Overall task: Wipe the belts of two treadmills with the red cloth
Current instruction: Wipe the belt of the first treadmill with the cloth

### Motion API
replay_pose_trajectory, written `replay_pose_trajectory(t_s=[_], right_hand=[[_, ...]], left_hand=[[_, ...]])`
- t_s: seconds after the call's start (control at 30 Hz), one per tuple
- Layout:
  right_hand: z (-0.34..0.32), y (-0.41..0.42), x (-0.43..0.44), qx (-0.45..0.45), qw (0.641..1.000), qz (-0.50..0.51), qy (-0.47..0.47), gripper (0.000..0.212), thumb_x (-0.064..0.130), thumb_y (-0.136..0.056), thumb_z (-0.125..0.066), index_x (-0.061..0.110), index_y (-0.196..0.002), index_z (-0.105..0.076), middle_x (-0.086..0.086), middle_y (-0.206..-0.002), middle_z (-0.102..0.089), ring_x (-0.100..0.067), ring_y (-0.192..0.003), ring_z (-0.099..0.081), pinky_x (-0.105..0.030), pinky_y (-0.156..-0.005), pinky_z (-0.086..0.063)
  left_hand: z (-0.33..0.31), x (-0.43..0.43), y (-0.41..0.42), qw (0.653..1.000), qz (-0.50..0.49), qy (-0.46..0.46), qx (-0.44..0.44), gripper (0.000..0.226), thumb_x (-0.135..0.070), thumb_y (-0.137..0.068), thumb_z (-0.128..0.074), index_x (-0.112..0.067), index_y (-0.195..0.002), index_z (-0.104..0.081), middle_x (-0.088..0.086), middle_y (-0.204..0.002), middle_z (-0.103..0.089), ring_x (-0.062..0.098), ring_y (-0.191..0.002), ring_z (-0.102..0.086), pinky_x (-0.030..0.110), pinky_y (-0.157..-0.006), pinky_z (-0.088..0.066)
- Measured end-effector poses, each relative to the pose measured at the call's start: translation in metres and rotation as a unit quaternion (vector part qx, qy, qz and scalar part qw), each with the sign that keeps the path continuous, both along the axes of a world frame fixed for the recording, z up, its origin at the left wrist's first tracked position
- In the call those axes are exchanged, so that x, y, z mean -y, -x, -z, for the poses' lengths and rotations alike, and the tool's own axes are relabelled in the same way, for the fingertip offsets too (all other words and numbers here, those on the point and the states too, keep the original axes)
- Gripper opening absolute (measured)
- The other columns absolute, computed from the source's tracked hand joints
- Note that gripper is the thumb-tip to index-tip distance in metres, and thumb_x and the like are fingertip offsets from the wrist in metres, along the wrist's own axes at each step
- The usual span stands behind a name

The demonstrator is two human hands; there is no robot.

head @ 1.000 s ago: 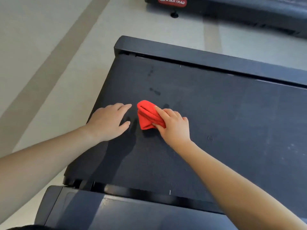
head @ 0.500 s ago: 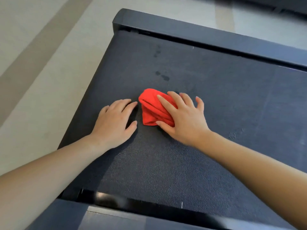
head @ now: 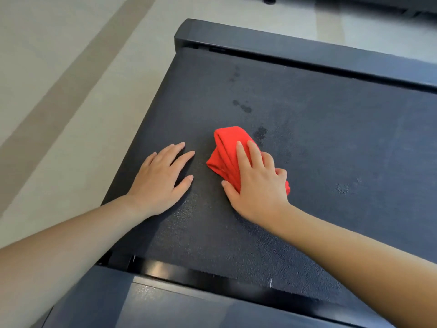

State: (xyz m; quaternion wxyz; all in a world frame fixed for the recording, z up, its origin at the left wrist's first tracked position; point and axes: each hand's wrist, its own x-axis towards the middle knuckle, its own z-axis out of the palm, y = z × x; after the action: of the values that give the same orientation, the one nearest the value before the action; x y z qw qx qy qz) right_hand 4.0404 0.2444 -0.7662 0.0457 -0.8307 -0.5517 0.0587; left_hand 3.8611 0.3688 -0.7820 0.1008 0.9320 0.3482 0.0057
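Right hand [head: 257, 185] clamps folded red cloth [head: 224, 147] against dark textured treadmill belt [head: 331, 138].
Left hand [head: 160, 181] lies flat beside it, fingers [head: 182, 157] apart.

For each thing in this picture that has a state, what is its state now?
treadmill belt: marked with dark spots on its far part.
red cloth: bunched, lying on the belt.
left hand: flat on the belt, holds nothing.
right hand: presses the cloth, outer fingers curled on it.

Left grip [head: 160, 179] lies flat; right grip [head: 256, 183] curls, pressing.
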Motion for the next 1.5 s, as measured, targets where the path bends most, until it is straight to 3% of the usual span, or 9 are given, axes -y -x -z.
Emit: replay_pose_trajectory(t_s=[0.1,0.23,0.43,0.63,0.9,1.1,1.3,1.5], right_hand=[[-0.006,-0.002,0.005,-0.002,1.000,-0.019,-0.021,0.085,0.067,-0.080,-0.036,0.024,-0.149,-0.009,-0.001,-0.156,-0.011,-0.030,-0.133,-0.022,-0.053,-0.095,-0.034],[-0.004,-0.015,-0.011,-0.037,0.992,-0.120,-0.020,0.085,0.057,-0.084,-0.043,0.022,-0.151,-0.002,0.005,-0.159,-0.001,-0.025,-0.145,-0.004,-0.055,-0.110,-0.024],[0.000,-0.004,-0.009,-0.039,0.995,-0.084,-0.025,0.078,0.047,-0.084,-0.044,0.024,-0.150,-0.010,0.002,-0.159,-0.009,-0.028,-0.145,-0.009,-0.052,-0.107,-0.031],[0.007,0.025,0.026,-0.048,0.993,-0.099,-0.040,0.080,0.053,-0.074,-0.038,0.026,-0.148,-0.019,0.002,-0.156,-0.019,-0.029,-0.142,-0.019,-0.051,-0.100,-0.037],[0.002,0.012,-0.031,-0.047,0.995,-0.079,-0.041,0.078,0.046,-0.080,-0.049,0.024,-0.148,-0.020,0.003,-0.157,-0.018,-0.027,-0.141,-0.017,-0.050,-0.098,-0.039],[0.004,0.052,0.000,-0.058,0.986,-0.141,-0.060,0.079,0.052,-0.073,-0.040,0.025,-0.145,-0.024,0.004,-0.154,-0.023,-0.026,-0.138,-0.023,-0.050,-0.093,-0.043],[0.005,0.056,-0.033,-0.058,0.988,-0.131,-0.061,0.077,0.049,-0.076,-0.045,0.026,-0.146,-0.023,0.003,-0.155,-0.022,-0.026,-0.142,-0.019,-0.049,-0.101,-0.036],[0.007,0.052,-0.076,-0.065,0.988,-0.114,-0.076,0.077,0.049,-0.077,-0.044,0.024,-0.147,-0.023,0.001,-0.156,-0.022,-0.027,-0.142,-0.017,-0.049,-0.103,-0.034]], left_hand=[[0.006,0.004,0.010,1.000,-0.002,0.002,0.006,0.054,-0.042,-0.095,-0.038,-0.026,-0.146,-0.027,0.000,-0.155,-0.020,0.021,-0.144,-0.016,0.043,-0.114,-0.016],[0.011,0.006,0.014,1.000,-0.007,-0.005,0.019,0.053,-0.041,-0.095,-0.038,-0.027,-0.145,-0.028,0.000,-0.155,-0.021,0.020,-0.144,-0.015,0.043,-0.114,-0.014],[0.009,0.007,0.013,1.000,-0.011,-0.002,0.017,0.054,-0.042,-0.094,-0.037,-0.028,-0.145,-0.027,-0.002,-0.155,-0.020,0.019,-0.144,-0.014,0.042,-0.114,-0.013],[0.005,0.003,0.027,1.000,0.014,0.012,0.019,0.055,-0.041,-0.095,-0.039,-0.026,-0.146,-0.026,-0.001,-0.156,-0.017,0.019,-0.145,-0.012,0.040,-0.115,-0.012],[-0.002,0.002,0.058,1.000,-0.010,0.018,0.001,0.056,-0.044,-0.093,-0.040,-0.026,-0.145,-0.028,-0.002,-0.156,-0.018,0.018,-0.144,-0.015,0.042,-0.114,-0.020],[-0.007,-0.005,0.085,0.998,-0.035,0.045,0.004,0.058,-0.042,-0.094,-0.041,-0.025,-0.147,-0.025,-0.002,-0.157,-0.015,0.017,-0.143,-0.014,0.039,-0.112,-0.026],[-0.006,-0.003,0.105,0.998,-0.038,0.056,0.009,0.059,-0.044,-0.094,-0.038,-0.027,-0.147,-0.021,-0.003,-0.157,-0.011,0.017,-0.142,-0.017,0.038,-0.110,-0.030],[0.003,-0.007,0.096,0.996,-0.048,0.068,0.042,0.059,-0.040,-0.094,-0.040,-0.027,-0.148,-0.019,-0.003,-0.157,-0.010,0.016,-0.142,-0.011,0.034,-0.113,-0.022]])
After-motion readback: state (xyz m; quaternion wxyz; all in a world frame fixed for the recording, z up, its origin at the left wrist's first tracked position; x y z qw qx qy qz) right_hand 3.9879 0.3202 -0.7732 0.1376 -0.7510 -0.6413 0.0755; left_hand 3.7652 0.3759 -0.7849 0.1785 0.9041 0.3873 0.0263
